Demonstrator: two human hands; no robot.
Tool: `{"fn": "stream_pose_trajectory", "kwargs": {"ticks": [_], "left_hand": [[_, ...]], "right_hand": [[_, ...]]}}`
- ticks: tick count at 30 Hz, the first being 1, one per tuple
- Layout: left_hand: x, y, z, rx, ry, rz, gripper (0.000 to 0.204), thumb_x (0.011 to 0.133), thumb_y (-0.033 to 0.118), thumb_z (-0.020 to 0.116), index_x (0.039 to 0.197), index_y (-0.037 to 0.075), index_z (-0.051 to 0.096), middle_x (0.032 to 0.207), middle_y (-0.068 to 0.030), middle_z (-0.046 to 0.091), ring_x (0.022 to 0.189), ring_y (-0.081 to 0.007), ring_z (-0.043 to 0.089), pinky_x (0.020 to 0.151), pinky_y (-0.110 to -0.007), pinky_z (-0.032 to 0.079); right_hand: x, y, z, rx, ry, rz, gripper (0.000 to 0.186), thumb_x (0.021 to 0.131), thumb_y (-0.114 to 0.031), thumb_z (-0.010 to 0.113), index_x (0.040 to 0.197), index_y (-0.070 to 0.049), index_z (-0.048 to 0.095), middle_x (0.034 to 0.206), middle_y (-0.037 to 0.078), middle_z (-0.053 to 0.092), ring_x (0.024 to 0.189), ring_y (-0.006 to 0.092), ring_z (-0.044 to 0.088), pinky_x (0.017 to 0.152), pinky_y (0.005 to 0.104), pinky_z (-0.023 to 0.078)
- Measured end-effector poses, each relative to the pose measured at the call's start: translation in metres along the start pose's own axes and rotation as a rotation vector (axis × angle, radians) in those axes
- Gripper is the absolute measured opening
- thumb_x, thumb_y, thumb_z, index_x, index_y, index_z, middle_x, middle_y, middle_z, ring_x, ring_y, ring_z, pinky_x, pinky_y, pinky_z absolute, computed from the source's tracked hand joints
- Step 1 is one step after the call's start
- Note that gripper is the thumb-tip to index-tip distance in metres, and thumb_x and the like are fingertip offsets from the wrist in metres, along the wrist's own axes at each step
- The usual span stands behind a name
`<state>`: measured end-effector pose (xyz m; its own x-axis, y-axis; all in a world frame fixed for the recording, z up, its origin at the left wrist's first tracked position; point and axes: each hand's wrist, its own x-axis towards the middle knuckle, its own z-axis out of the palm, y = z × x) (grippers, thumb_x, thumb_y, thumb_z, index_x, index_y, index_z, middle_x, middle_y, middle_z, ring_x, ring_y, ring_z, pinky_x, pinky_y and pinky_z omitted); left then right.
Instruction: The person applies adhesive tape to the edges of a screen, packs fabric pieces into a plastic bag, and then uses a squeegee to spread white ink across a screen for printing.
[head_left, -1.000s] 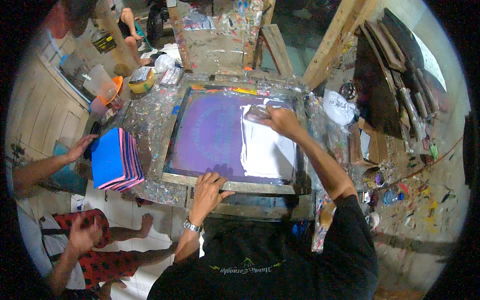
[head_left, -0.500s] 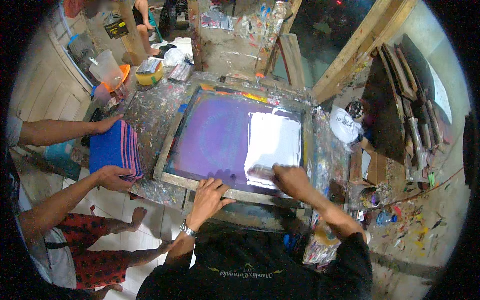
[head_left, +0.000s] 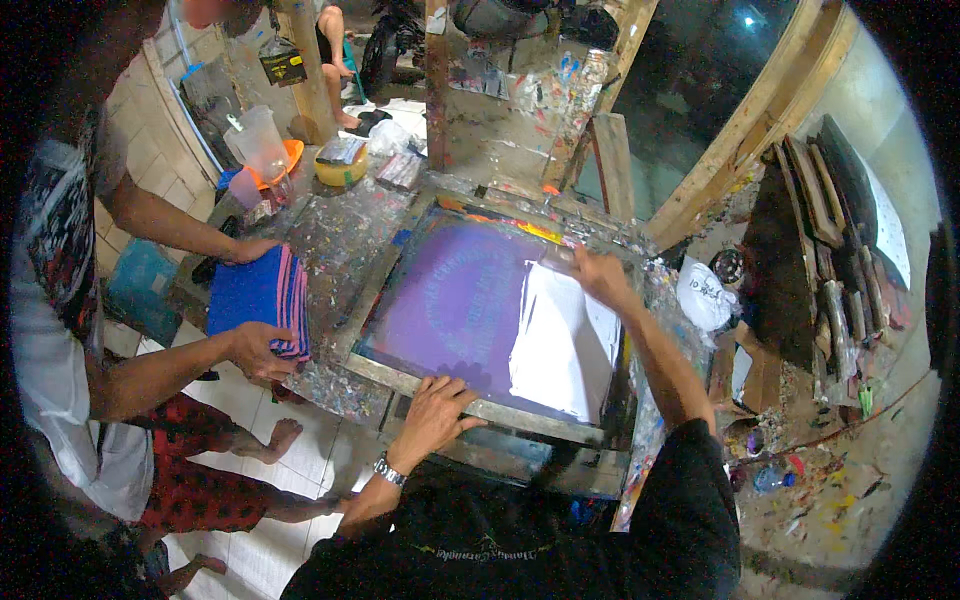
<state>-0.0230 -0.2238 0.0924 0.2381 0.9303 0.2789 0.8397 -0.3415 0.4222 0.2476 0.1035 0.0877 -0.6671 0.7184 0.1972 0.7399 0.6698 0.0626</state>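
A wooden-framed printing screen (head_left: 405, 382) lies on the table before me, its mesh purple with a faint round design. Thick white ink (head_left: 563, 345) covers the right part of the mesh. My left hand (head_left: 432, 418) curls over the near rail of the frame, thumb apart along the edge. At the far right of the mesh, my right hand (head_left: 600, 277) is closed on a squeegee (head_left: 566, 260), mostly hidden by the fingers, at the far end of the white ink.
At left, a co-worker's hands (head_left: 262, 350) hold a stack of blue, pink-edged sheets (head_left: 247, 300). Behind stand a clear plastic jug (head_left: 258, 145) and a yellow tub (head_left: 341, 165). On the right are a white plastic bag (head_left: 705, 297), a cardboard box (head_left: 765, 375) and leaning frames (head_left: 815, 195).
My right hand has moved the squeegee from the near end to the far end of the white ink. My left hand stays on the near rail. The view has shifted.
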Motion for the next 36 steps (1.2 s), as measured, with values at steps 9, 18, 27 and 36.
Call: {"fn": "stream_pose_trajectory", "kwargs": {"ticks": [9,18,27,36], "left_hand": [[-0.016,0.001,0.016,0.078,0.152,-0.034,0.045,0.072,0.045,0.073,0.106,0.015,0.069,0.097,0.0021,0.061,0.098,-0.0196,0.053,0.102,-0.056,0.021],[-0.027,-0.028,0.077,0.362,0.436,0.018,0.065,0.073,0.07,0.062,0.121,0.025,0.064,0.126,-0.0025,0.053,0.128,-0.0282,0.037,0.107,-0.063,0.008],[-0.043,-0.041,0.092,0.472,0.345,0.076,0.07,0.076,0.047,0.071,0.14,0.038,0.044,0.149,-0.0026,0.03,0.137,-0.0371,0.019,0.109,-0.065,0.014],[-0.039,-0.036,0.089,0.504,0.458,0.046,0.053,0.092,0.031,0.056,0.142,0.037,0.04,0.145,0.0006,0.036,0.132,-0.0292,0.033,0.096,-0.06,0.038]], "right_hand": [[-0.175,-0.154,-0.061,-0.012,-0.096,-0.231,0.021,0.086,-0.02,0.057,0.102,-0.007,0.055,0.082,0.01,0.062,0.073,0.0291,0.064,0.07,0.044,0.049],[-0.063,-0.059,-0.044,-0.16,0.126,-0.156,0.023,0.09,-0.013,0.055,0.109,-0.002,0.05,0.079,0.014,0.064,0.069,0.032,0.064,0.063,0.042,0.051],[-0.123,-0.111,-0.105,0.416,-0.611,-0.037,0.045,0.087,-0.036,0.066,0.114,-0.001,0.059,0.082,0.021,0.068,0.077,0.032,0.069,0.069,0.0462,0.052],[0.026,-0.021,-0.073,0.127,-0.38,0.142,0.052,0.086,-0.027,0.068,0.129,-0.002,0.051,0.106,0.022,0.066,0.098,0.0368,0.063,0.084,0.0412,0.049]]}}
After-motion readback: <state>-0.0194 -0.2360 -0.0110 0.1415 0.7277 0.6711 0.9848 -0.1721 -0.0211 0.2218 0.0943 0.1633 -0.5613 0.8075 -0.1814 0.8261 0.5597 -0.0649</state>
